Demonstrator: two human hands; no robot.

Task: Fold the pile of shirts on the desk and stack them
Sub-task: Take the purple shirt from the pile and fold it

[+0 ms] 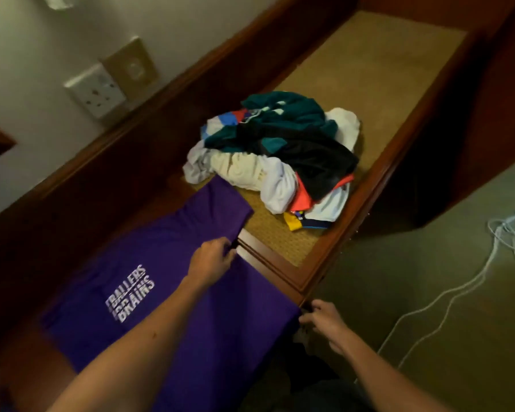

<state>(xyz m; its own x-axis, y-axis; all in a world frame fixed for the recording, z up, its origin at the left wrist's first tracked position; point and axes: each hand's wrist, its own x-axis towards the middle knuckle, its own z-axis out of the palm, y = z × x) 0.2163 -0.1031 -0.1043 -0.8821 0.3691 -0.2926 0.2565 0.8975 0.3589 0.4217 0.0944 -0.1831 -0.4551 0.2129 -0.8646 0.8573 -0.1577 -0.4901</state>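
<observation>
Pinching the purple shirt [173,281] at the fold where its sleeve meets the body, the left hand [213,258] has its fingers curled into the cloth near the desk's [283,264] front edge. The right hand [324,321] grips the same shirt at its hem corner, which hangs just over that front edge. Smooth, matte knit, the shirt lies spread flat across the near end of the desk, with blocky white lettering [130,292] printed on its chest and one short sleeve reaching toward the pile. The pile of shirts [277,162] sits further along the desk, just beyond that sleeve: a crumpled heap of teal, black, cream, white, orange-red and yellow fabric, some of it shiny, some soft and wrinkled. Beneath it the desk's top shows a tan woven inlay [366,81] framed by a polished reddish wood border. On the pale wall behind the desk sit a white socket plate [95,90] and a beige plate [131,66] side by side. White cable [473,281] lies looped on the olive carpet off the desk's front edge.
</observation>
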